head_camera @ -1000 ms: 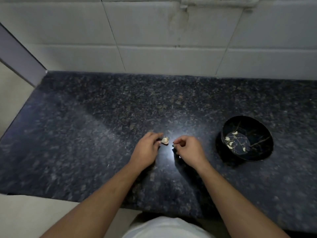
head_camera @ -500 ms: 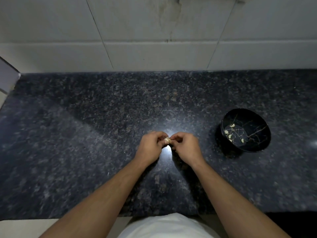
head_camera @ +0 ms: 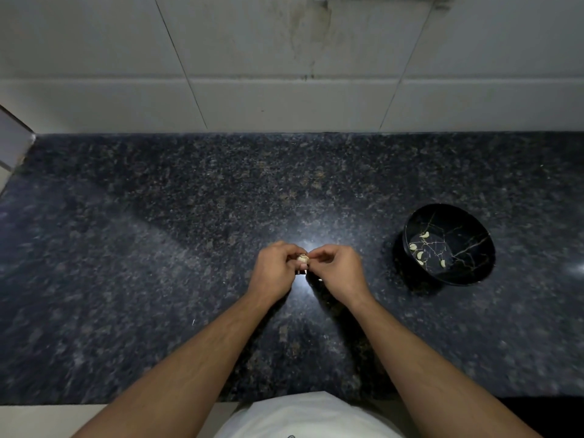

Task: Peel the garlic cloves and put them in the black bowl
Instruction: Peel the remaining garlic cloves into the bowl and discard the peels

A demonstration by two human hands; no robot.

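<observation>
A small pale garlic clove (head_camera: pixel 302 258) sits between my two hands above the dark granite counter (head_camera: pixel 158 248). My left hand (head_camera: pixel 275 273) grips it with curled fingers. My right hand (head_camera: pixel 335 271) pinches the same clove from the right side. The black bowl (head_camera: pixel 467 273) with gold vein lines stands to the right of my hands, apart from them. Several peeled cloves (head_camera: pixel 420 255) lie in its bottom.
A white tiled wall (head_camera: pixel 284 74) closes the back of the counter. The counter's near edge runs just below my forearms, with my white shirt (head_camera: pixel 303 418) under it. A wall corner (head_camera: pixel 15 147) juts in at the far left.
A second ago only my left hand held the clove, with my right hand a little apart. My hands came together and now both pinch it. The camera tilted down slightly.
</observation>
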